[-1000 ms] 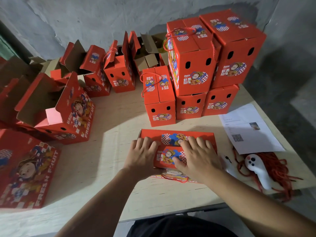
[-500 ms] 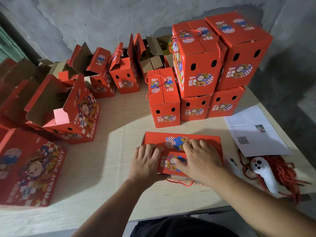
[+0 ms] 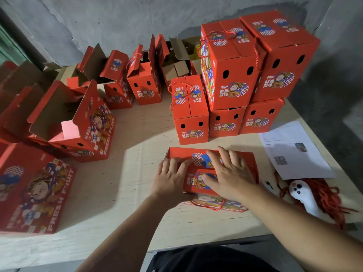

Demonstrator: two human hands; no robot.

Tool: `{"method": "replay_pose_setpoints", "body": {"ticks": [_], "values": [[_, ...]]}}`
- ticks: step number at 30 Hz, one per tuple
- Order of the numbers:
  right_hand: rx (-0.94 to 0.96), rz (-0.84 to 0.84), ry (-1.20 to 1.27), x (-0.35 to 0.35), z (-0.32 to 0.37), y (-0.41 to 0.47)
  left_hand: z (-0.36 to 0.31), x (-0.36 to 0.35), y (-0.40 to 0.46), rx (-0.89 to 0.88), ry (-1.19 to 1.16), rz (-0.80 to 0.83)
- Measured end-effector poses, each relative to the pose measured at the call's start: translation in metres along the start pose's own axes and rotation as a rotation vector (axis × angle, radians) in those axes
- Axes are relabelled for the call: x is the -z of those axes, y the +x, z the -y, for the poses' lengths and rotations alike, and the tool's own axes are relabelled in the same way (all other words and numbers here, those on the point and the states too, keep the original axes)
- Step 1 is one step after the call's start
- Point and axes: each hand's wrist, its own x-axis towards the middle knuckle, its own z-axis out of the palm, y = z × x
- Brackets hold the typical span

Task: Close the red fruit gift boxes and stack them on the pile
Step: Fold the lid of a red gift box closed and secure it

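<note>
Under your fingers: one red gift box [image 3: 225,154] on the bench [image 3: 137,173].
Your left hand [image 3: 169,179] and right hand [image 3: 231,173] press its flaps, fingers extended, grasping nothing.

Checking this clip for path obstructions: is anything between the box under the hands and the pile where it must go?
Nothing visible blocks it. Both the left hand and right hand already rest on the box. Bare table lies between it and the pile; the single closed box stands at the pile's front left.
</note>
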Motion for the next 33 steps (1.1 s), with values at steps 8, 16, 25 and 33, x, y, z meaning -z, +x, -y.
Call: {"method": "replay_pose_setpoints", "body": {"ticks": [8, 16, 25, 33], "values": [[0.097, 0.121, 0.280, 0.041, -0.040, 0.018, 0.002, -0.016, -0.014, -0.026, -0.003, -0.215], [0.163, 0.442, -0.022, 0.074, -0.023, 0.045, 0.002, -0.017, -0.015, -0.060, -0.012, -0.261], [0.162, 0.489, -0.241, 0.072, -0.008, 0.047, 0.007, -0.021, -0.010, -0.061, -0.043, -0.168], [0.192, 0.426, -0.355, 0.076, 0.002, 0.047, 0.009, -0.021, -0.009, -0.099, -0.084, -0.220]]}}
